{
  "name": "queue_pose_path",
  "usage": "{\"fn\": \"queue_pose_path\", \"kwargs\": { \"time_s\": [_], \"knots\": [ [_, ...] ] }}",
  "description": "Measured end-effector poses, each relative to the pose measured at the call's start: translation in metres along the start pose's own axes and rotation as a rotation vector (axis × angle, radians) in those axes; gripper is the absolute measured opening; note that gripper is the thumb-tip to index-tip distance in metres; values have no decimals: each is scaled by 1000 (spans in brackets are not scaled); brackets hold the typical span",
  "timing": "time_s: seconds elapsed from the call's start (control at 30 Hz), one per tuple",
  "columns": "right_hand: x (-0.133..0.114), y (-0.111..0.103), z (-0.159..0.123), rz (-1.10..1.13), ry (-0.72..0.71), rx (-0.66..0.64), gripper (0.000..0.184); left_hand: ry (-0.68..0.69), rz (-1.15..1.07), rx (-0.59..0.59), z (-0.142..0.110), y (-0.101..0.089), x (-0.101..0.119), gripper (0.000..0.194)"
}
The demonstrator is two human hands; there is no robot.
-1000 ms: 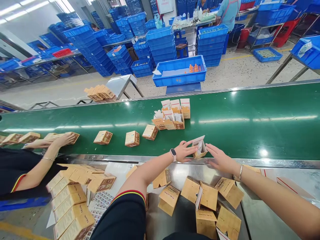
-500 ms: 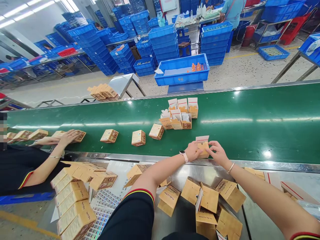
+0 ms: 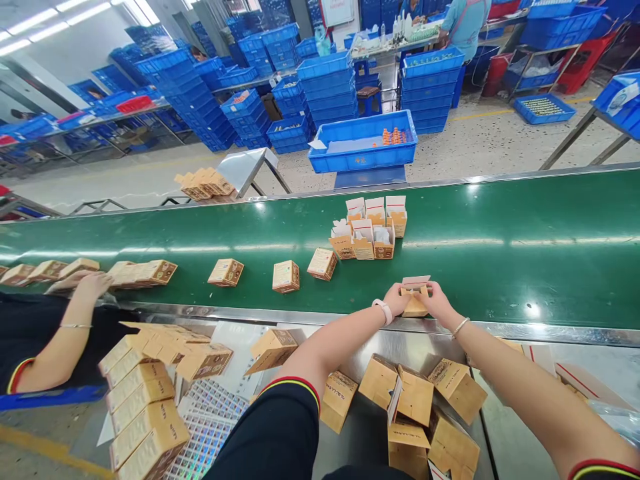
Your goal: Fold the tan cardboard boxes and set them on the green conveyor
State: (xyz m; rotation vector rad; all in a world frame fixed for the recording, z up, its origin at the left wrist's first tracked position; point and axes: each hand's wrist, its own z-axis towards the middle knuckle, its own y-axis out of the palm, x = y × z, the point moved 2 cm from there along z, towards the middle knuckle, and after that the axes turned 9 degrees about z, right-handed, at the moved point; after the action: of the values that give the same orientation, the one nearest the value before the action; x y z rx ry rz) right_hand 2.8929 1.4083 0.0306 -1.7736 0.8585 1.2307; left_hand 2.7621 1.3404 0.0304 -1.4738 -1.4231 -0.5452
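Both of my hands grip one small tan carton standing at the near edge of the green conveyor belt. My left hand, with a pale watch on the wrist, pinches its left side. My right hand, with a thin bracelet, presses the right side. The carton's white top flap still stands up. Just beyond on the belt is a cluster of several open cartons with white flaps raised.
Closed cartons lie spaced along the belt to the left, where a co-worker's hand rests by a row of boxes. Loose tan cartons cover the steel ledge near me. A blue crate and stacked blue bins stand behind the belt.
My hands have closed in on the open carton from both sides, and its flaps are folded further down. The co-worker's hand has pulled back towards the belt's near edge.
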Motion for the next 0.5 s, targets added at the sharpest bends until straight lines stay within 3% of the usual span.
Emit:
{"fn": "queue_pose_path", "kwargs": {
  "time_s": [0.07,0.13,0.23,0.27,0.33,0.4,0.43,0.5],
  "knots": [
    [-14,-12,-3,-91,-184,-82,58,51,3,47,1,-8,7,28],
    [-27,-23,-9,-248,-388,-180,74,191,69,229,3,-32,17,32],
    [-37,-30,-18,-466,-463,-253,70,395,317,614,9,-83,38,44],
    [-40,-29,-20,-513,-445,-257,64,403,425,674,12,-97,45,48],
    [-49,-25,-25,-563,-432,-246,55,373,643,659,21,-119,59,47],
    [-64,-24,-33,-556,-479,-192,51,357,830,571,30,-129,74,29],
    [-73,-29,-41,-534,-515,-140,51,365,904,526,32,-131,80,20],
    [-89,-52,-70,-478,-577,-4,53,394,1021,454,32,-132,92,20]
  ]
}}
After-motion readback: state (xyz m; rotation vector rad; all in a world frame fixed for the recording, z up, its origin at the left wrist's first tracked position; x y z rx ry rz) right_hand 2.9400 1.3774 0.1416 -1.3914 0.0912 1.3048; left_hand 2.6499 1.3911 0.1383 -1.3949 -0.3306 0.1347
